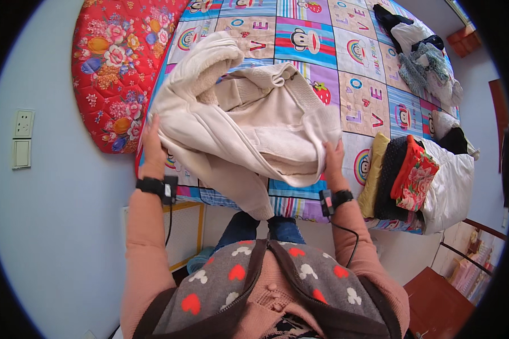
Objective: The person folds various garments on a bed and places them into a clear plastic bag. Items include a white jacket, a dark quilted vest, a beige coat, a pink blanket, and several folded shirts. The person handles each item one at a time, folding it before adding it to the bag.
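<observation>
A cream knitted jacket with a fleece-lined hood lies bunched over the near part of a bed covered with a patterned sheet. My left hand grips the jacket at its left side, near the hood, with the fingertips partly hidden by the cloth. At the right edge, my right hand holds a fold of the same jacket. One ribbed sleeve hangs over the bed's near edge, between my arms.
A red floral quilt lies at the bed's left. To the right stand folded clothes, among them a red floral garment and a white one. Crumpled clothes lie at the far right. A wall runs along the left.
</observation>
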### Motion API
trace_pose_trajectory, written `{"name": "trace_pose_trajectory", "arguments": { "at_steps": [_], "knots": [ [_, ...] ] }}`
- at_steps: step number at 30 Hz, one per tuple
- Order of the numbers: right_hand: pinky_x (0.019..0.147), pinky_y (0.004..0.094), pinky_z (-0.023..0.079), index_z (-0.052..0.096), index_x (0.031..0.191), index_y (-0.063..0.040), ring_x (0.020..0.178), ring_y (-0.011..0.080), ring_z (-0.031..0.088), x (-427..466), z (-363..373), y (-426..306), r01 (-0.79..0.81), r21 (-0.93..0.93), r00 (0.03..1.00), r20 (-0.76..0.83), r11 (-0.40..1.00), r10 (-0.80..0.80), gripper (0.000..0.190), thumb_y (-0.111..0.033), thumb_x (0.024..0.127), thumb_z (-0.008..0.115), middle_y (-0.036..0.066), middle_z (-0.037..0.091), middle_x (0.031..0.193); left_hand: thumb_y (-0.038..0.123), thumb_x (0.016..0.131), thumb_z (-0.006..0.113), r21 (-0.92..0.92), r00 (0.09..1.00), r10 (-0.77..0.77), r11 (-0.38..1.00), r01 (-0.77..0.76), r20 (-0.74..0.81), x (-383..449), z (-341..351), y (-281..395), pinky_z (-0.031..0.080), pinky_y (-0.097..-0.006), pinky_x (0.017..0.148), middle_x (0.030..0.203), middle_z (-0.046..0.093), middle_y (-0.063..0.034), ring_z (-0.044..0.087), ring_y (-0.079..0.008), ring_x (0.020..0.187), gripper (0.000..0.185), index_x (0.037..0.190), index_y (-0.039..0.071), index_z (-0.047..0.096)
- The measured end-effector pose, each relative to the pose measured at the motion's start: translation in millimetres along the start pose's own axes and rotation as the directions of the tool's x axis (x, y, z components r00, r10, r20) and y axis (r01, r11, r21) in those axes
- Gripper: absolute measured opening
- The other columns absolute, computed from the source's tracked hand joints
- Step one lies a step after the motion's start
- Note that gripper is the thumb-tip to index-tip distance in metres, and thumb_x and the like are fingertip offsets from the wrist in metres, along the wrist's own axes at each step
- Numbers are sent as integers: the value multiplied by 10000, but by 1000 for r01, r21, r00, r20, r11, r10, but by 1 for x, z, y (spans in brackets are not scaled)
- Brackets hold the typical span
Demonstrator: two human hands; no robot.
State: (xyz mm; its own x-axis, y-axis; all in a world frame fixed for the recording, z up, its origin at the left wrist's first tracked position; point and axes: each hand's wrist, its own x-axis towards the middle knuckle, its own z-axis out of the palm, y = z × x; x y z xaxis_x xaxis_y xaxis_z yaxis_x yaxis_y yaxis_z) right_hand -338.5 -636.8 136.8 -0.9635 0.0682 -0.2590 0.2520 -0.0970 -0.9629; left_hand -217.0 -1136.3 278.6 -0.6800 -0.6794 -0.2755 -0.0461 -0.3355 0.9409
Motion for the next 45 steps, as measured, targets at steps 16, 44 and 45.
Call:
{"name": "trace_pose_trajectory", "arguments": {
  "at_steps": [16,44,45],
  "knots": [
    [1042,494,497,526,1420,-46,1248,427,567,22,-53,9,333,-902,932,360,276,51,658,-168,820,769,246,565,1386,479,981,700,-446,811,-537,800,402,-232,-159,-104,-238,434,-478,1144,1510,558,-77,517,-289,1379,706,1537,106,474],
    [868,337,556,685,1241,-7,976,183,701,171,105,-96,226,-378,718,687,898,109,421,-181,864,756,93,747,1059,275,984,739,-36,971,3,999,-12,-241,-37,46,-44,452,-356,1098,1448,591,-122,581,-227,1275,650,1505,-20,485],
    [860,323,553,680,1243,-3,970,155,683,150,74,-107,93,-256,766,635,962,95,389,-148,886,737,66,735,1068,269,989,733,41,978,64,998,-57,-198,-21,54,-24,456,-354,1091,1448,592,-121,582,-223,1271,630,1497,-18,496]
  ]
}}
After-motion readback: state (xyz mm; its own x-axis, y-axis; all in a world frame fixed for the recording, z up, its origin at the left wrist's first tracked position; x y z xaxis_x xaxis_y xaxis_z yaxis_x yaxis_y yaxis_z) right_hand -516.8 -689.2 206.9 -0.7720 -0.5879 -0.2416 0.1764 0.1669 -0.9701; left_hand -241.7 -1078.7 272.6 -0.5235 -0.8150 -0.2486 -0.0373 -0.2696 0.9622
